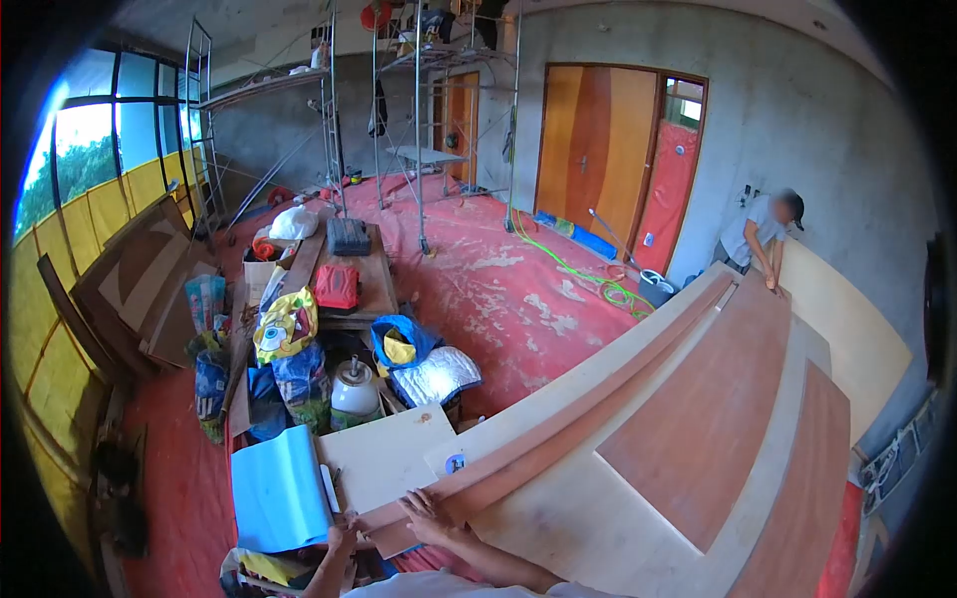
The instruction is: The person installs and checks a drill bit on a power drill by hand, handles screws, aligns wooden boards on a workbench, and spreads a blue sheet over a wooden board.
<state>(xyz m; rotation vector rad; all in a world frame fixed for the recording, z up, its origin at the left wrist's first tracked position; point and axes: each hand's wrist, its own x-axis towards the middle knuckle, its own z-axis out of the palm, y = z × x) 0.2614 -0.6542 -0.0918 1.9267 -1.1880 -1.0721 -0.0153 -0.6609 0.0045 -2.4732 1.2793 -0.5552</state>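
Observation:
A long reddish-brown wooden strip (558, 419) runs across a large pale plywood sheet (568, 498), from near my body toward the co-worker at the far end. My right hand (427, 518) lies on the near end of the strip, fingers stretched and apart. At the strip's near left corner is my left hand (342, 535), its fingers bent; whether they grip the edge is too small to tell. Just left of it lies a light-blue sheet (282, 488). Two brown panels (713, 429) rest on the plywood to the right.
A co-worker (763, 234) leans over the far end of the boards. Bags, a white gas cylinder (355, 389) and a low table with a red case (337, 286) stand left. Scaffolding (419, 130) rises behind. A green hose (568, 267) crosses the red floor covering.

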